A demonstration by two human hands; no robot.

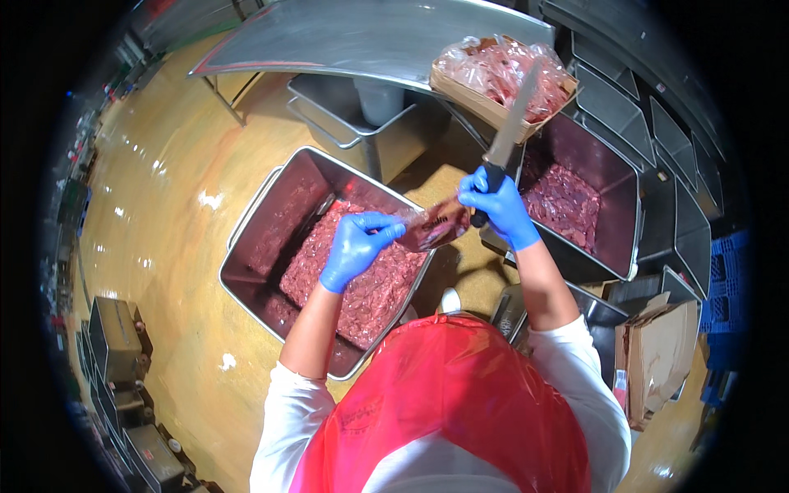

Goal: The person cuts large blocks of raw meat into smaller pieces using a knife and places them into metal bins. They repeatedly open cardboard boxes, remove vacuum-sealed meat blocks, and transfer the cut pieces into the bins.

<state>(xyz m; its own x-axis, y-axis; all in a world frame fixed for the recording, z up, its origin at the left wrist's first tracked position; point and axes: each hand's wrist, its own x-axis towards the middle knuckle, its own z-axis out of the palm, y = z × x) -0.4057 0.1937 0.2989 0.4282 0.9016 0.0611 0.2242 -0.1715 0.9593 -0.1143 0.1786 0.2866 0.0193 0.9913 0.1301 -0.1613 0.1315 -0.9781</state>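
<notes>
over the right corner of the metal bin, a plastic packet hung between the left hand, pinching one end, and the right hand, wrapped around a knife; safe handling likely meant keeping it aimed away.

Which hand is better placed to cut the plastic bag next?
Probably the right hand: it already grips the knife beside the bag's right end, though the blade points away from the bag. The left hand pinches the plastic bag at its left end, so it seems better suited to steadying.
</notes>
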